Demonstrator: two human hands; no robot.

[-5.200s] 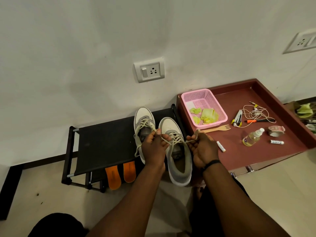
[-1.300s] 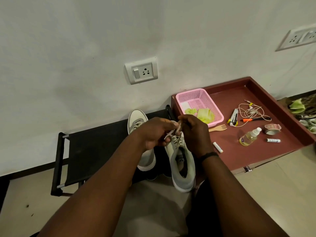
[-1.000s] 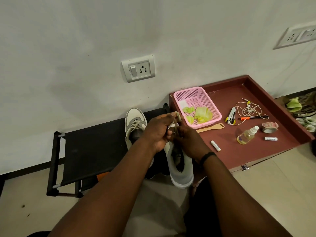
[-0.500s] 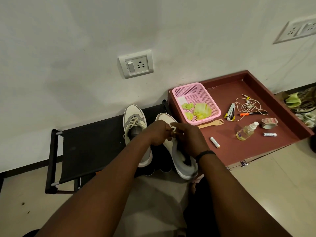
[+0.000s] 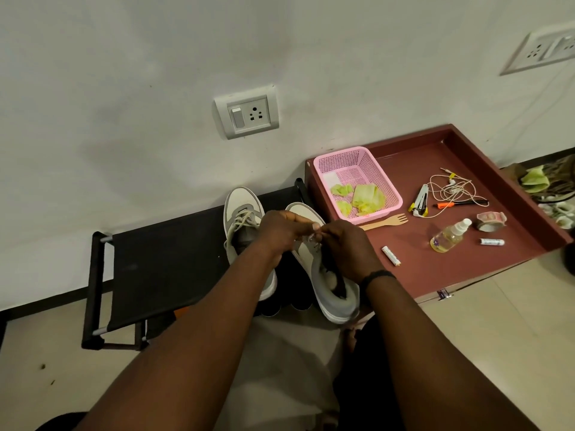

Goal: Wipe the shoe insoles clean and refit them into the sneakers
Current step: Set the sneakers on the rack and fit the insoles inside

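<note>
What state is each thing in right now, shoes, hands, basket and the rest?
Left hand: pinching the lace.
Right hand: pinching the lace.
Right sneaker: on the rack, lace being handled over its tongue.
Left sneaker: on the rack, untouched, laces loose.
Shoe rack: standing against the wall.
Pink basket: upright, holding crumpled green wipes.
Spray bottle: lying on its side, capped.
Wall switch: position unclear.
</note>
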